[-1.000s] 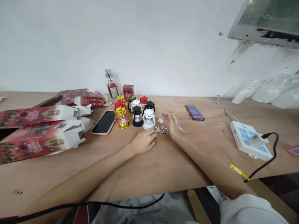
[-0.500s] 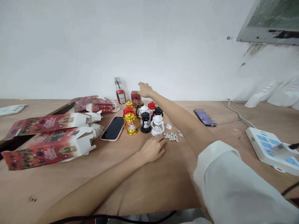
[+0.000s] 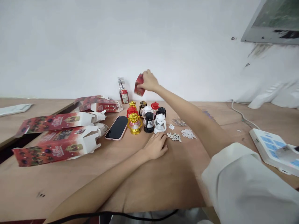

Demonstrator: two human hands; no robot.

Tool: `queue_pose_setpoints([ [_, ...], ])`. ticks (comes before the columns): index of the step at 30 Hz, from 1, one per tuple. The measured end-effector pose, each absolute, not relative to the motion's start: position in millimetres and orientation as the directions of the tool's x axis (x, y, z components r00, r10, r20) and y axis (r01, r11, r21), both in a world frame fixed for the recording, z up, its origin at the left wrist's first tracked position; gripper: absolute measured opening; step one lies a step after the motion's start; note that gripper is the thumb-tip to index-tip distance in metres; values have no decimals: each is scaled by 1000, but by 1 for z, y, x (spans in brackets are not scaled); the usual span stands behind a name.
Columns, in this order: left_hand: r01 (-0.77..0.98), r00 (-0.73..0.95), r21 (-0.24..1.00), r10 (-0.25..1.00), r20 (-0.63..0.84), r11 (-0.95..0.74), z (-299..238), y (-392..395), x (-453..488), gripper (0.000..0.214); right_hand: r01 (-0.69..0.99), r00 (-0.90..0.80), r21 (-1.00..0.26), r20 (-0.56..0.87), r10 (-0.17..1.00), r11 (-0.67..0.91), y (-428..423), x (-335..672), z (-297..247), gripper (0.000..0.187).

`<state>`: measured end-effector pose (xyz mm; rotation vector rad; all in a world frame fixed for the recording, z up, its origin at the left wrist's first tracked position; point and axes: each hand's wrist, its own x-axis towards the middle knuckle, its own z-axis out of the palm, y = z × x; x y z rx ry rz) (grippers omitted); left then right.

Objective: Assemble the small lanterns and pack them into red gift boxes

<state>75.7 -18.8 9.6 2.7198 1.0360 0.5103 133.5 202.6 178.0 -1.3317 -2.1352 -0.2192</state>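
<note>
My right hand (image 3: 149, 81) is closed on a small red printed box (image 3: 139, 85), held tilted in the air above the lanterns, before the wall. Resting on the table, my left hand (image 3: 156, 146) has its fingers loosely spread and holds nothing that I can see. Its fingertips lie close to a white mini lantern (image 3: 160, 123). Beside that one stand a black lantern (image 3: 149, 122) and a gold lantern (image 3: 134, 123), with several red, white, black and bronze ones behind. A pile of small white round pieces (image 3: 174, 137) lies right of my left hand.
Several opened red cartons (image 3: 53, 146) lie at the left. A phone (image 3: 116, 128) is beside the lanterns, and a small bottle-like package (image 3: 123, 93) leans by the wall. White flat pieces (image 3: 188, 133) and thin metal bits (image 3: 178, 121) lie under my right arm; a power strip (image 3: 273, 149) is far right.
My right hand has taken the small red box from behind the lanterns and raised it. My left hand stays on the table; the view has shifted slightly.
</note>
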Motion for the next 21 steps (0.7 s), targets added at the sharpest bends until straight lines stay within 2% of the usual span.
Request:
queue_pose_setpoints([
  [3,609,673,349,697,249,-712,8,-15,77,26,710,-173,-353,751,637,609,169,171,188,63],
  [5,588,655,414,709,260,-695,6,-11,77,26,539,-49,-506,779,625,673,131,196,179,59],
  [7,564,639,469,719,273,-680,7,-8,77,27,332,56,-678,708,704,655,83,214,154,55],
  [10,522,617,545,732,289,-656,10,-7,71,34,93,74,-862,505,860,498,11,227,100,47],
  [13,306,595,804,762,256,-509,11,-17,56,53,13,101,-921,390,915,390,-39,226,49,36],
  [16,88,566,977,817,111,-194,7,-33,41,57,21,75,-925,381,922,380,-60,219,20,31],
  [18,-89,517,996,854,53,-7,6,-43,37,53,50,8,-911,410,912,409,-62,214,10,37],
  [21,-358,459,925,887,52,131,6,-49,43,52,40,-35,-900,434,900,435,-59,212,1,45],
])
